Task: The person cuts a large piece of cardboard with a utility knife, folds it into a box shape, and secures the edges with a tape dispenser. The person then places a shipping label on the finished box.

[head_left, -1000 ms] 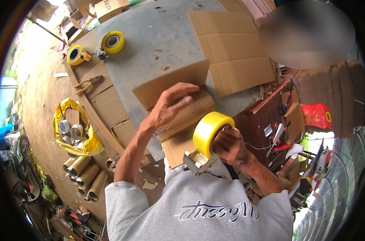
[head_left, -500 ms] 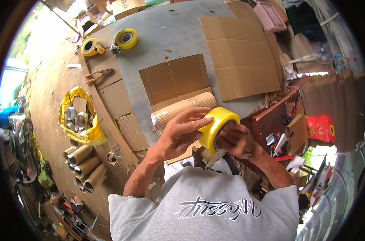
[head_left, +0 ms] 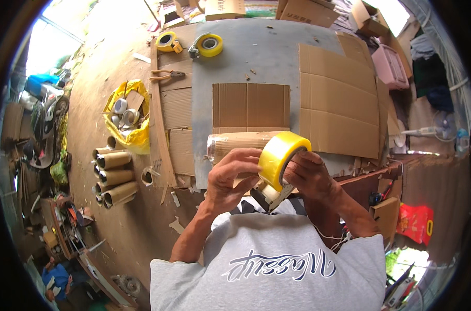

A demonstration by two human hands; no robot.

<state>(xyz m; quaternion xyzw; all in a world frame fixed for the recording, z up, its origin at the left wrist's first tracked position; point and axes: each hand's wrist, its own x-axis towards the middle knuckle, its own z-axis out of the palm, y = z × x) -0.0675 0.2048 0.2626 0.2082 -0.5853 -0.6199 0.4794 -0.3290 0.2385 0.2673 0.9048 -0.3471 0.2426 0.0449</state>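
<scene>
In front of my chest I hold a big roll of yellow packing tape point(head_left: 278, 154), tilted, on a tape dispenser point(head_left: 267, 197). My right hand point(head_left: 310, 175) grips it from the right, its fingers bent at the core. From the left, my left hand point(head_left: 230, 175) has its fingers apart, the tips touching or very near the tape's outer face. Just beyond both hands a rolled tube of cardboard point(head_left: 233, 142), with clear tape over its left end, lies on the table. A flat cardboard piece point(head_left: 251, 108) extends from behind the tube.
Large cardboard sheets point(head_left: 336, 103) cover the grey table's point(head_left: 235, 62) right side. A second tape dispenser point(head_left: 209, 45), another yellow tape roll point(head_left: 166, 40) and pliers point(head_left: 168, 75) lie far left. On the floor are a yellow bag point(head_left: 137, 139) of tape cores and several cardboard tubes point(head_left: 116, 177).
The view has turned, so the table looks straighter and sits further right. My hands stay around the tape roll, which has shifted slightly; the left fingers remain at its outer face.
</scene>
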